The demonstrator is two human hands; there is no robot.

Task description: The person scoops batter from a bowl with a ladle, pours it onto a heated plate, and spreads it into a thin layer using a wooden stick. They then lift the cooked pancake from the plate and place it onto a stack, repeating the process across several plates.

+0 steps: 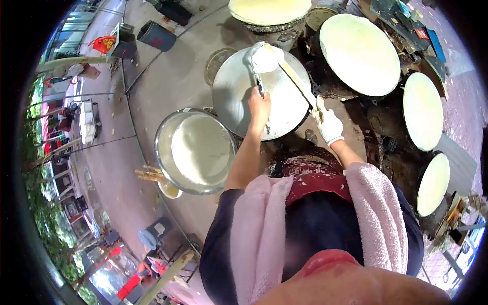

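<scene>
Fisheye view, so the edges are dark and warped, and the ladle (264, 58) bowl is mostly hidden under batter. Left hand (260, 104) is wrapped around the ladle handle over the round griddle (234, 96). Gloved right hand (328, 123) clutches a thin spreader stick (297, 81). The batter pot (195, 151) sits just left, with bare pavement beyond it.

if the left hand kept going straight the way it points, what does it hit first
The left hand grips a ladle handle and points up the round metal griddle toward the ladle, which is pouring white batter. Going straight on, it would likely meet that batter puddle first, though its height above the plate is unclear.
</scene>
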